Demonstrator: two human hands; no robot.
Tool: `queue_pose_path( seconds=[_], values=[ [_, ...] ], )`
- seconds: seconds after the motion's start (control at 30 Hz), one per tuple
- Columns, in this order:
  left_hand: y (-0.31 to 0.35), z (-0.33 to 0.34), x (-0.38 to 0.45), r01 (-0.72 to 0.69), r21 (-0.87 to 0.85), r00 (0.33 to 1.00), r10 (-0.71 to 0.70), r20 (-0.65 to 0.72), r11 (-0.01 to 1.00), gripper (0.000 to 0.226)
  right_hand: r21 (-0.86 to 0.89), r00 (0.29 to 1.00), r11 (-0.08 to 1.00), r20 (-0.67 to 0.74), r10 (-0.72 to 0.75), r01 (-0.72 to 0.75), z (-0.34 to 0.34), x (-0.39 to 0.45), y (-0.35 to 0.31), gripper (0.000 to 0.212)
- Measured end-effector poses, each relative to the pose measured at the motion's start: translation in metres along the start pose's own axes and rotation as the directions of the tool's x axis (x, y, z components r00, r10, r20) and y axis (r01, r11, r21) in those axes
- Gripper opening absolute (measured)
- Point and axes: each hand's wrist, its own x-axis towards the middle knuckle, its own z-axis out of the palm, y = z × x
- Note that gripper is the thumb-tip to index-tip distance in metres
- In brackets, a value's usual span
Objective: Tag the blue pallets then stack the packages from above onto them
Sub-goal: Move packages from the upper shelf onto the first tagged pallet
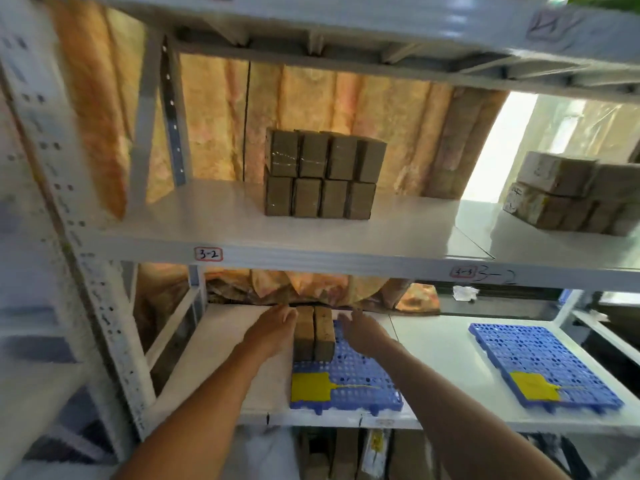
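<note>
A blue pallet (360,379) with a yellow tag (310,388) at its front left lies on the lower shelf. Two brown packages (313,332) stand side by side at its back left corner. My left hand (273,329) rests with straight fingers against the left package's side. My right hand (362,332) hovers open just right of the packages, and whether it touches them I cannot tell. A block of several brown packages (322,174) sits on the shelf above. A second blue pallet (540,362) with a yellow tag (533,386) lies at the right.
White metal shelving frames the scene; the upper shelf's front beam (311,259) carries the label 3-2. More wrapped packages (571,192) are stacked at the upper right. An orange curtain hangs behind. A perforated upright (104,306) stands at the left.
</note>
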Motion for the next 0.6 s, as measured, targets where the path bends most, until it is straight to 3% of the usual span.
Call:
queue_pose_path(
  seconds=[0.1,0.23,0.37,0.43,0.53,0.6],
  values=[
    [0.041,-0.018,-0.038,-0.086,-0.053,0.991,0.08,-0.107,0.995,0.056,0.106,0.991,0.985,-0.027,-0.133,0.135,-0.01,-0.041,-0.029,0.051],
    [0.087,-0.034,-0.093,-0.151,-0.162,0.982,0.129,-0.141,0.975,0.067,0.147,0.958,0.947,-0.079,-0.277,0.286,-0.024,-0.1,-0.067,0.046],
    [0.116,-0.063,-0.121,-0.281,-0.335,0.941,0.19,-0.28,0.899,0.086,0.279,0.892,0.853,-0.246,-0.38,0.44,-0.048,-0.143,-0.094,0.044],
    [0.125,-0.084,-0.127,-0.3,-0.333,0.922,0.182,-0.342,0.894,0.084,0.326,0.851,0.796,-0.319,-0.416,0.511,-0.061,-0.151,-0.107,0.042],
    [0.131,-0.121,-0.116,-0.276,-0.282,0.898,0.141,-0.417,0.919,0.064,0.444,0.855,0.74,-0.367,-0.365,0.506,-0.083,-0.146,-0.13,0.053],
    [0.135,-0.146,-0.099,-0.267,-0.355,0.887,0.084,-0.454,0.896,0.055,0.461,0.844,0.718,-0.402,-0.355,0.521,-0.097,-0.13,-0.143,0.055]
  ],
)
